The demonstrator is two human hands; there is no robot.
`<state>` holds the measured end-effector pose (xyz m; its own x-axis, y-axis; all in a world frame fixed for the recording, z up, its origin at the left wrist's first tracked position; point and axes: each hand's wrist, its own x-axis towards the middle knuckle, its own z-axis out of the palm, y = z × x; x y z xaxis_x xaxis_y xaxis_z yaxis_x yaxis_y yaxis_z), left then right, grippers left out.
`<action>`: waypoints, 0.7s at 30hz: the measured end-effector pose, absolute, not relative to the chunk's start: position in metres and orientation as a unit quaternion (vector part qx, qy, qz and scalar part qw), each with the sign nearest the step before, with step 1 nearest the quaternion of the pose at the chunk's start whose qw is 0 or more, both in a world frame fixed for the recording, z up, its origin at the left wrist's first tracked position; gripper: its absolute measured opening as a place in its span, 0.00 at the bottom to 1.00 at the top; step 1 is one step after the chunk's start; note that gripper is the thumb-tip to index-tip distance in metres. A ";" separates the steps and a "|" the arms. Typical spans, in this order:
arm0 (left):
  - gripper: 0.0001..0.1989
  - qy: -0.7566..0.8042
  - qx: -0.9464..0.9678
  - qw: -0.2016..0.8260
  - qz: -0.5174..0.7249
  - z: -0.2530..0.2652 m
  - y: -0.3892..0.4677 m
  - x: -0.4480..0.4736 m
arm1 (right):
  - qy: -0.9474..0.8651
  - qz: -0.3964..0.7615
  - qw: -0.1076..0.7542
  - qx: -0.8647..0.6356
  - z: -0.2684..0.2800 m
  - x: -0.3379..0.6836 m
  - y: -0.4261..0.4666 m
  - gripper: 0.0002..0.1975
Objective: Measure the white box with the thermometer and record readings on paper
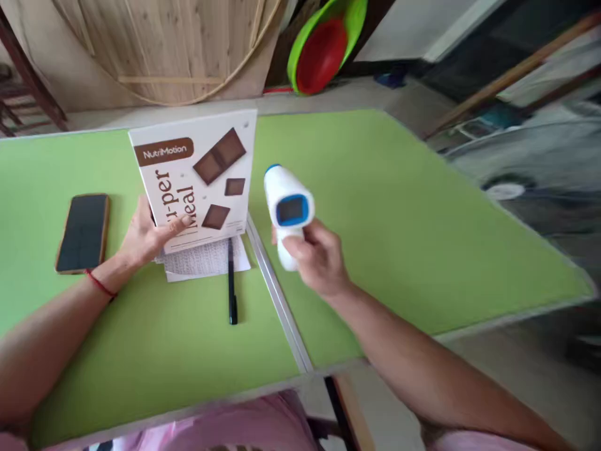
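My left hand grips a white box by its lower left edge, thumb across the front. Brown chocolate pieces and the word "NutriMotion" are printed on it. It stands tilted, front toward me. My right hand is closed round the handle of a white infrared thermometer with a blue-rimmed screen, held to the right of the box. The screen faces me and looks dark. Under the box lie paper sheets covered in writing, partly hidden. A black pen lies with its top end over the paper.
A dark phone in a brown case lies on the green table, left of my left hand. A pale strip runs along the table's middle. Behind stand a round wooden board and green and red basins.
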<state>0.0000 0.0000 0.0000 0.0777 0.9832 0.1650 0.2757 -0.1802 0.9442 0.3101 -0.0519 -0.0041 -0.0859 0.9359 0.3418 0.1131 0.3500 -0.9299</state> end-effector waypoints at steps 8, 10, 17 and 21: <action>0.36 0.459 0.634 0.411 0.468 -0.010 0.006 0.001 | -0.677 0.523 0.407 -0.320 -0.010 0.266 -0.080 0.17; 0.35 0.445 0.641 0.413 0.469 -0.010 0.008 0.001 | -0.674 0.531 0.400 -0.324 -0.010 0.268 -0.078 0.19; 0.33 0.437 0.658 0.397 0.468 -0.011 0.009 0.000 | -0.672 0.571 0.350 -0.317 -0.009 0.270 -0.078 0.23; 0.34 0.442 0.658 0.398 0.462 -0.011 0.009 0.000 | -0.638 0.610 0.352 -0.310 -0.012 0.268 -0.078 0.25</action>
<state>0.0000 0.0092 -0.0110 0.1832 0.9491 0.2563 0.2144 -0.2931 0.9317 0.2683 -0.0783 -0.0118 -0.5599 0.8256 0.0702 -0.0328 0.0625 -0.9975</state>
